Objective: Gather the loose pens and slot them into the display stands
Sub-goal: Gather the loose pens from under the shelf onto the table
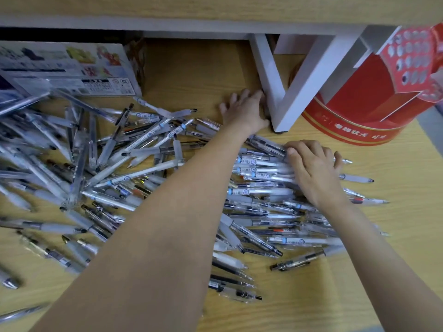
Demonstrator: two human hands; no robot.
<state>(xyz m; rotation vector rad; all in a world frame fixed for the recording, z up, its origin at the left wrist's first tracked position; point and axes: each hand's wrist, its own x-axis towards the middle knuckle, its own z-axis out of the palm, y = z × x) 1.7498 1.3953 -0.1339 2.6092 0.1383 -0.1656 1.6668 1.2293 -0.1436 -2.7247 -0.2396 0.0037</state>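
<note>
A big heap of loose pens (134,159), mostly clear and frosted white, is spread across the wooden table (395,236). My left hand (244,109) reaches far forward, flat on the wood beside the white shelf leg (273,87), fingers straight and holding nothing that I can see. My right hand (314,168) lies on a roughly aligned bundle of pens (261,178), fingers curled over their ends. A red round display stand (359,116) stands at the far right; its slotted top (412,51) shows several holes.
A printed cardboard box (72,70) lies at the back left, with pens against it. A white shelf frame (309,75) under a wooden board (215,8) spans the back. Single pens (297,261) lie scattered near the front edge.
</note>
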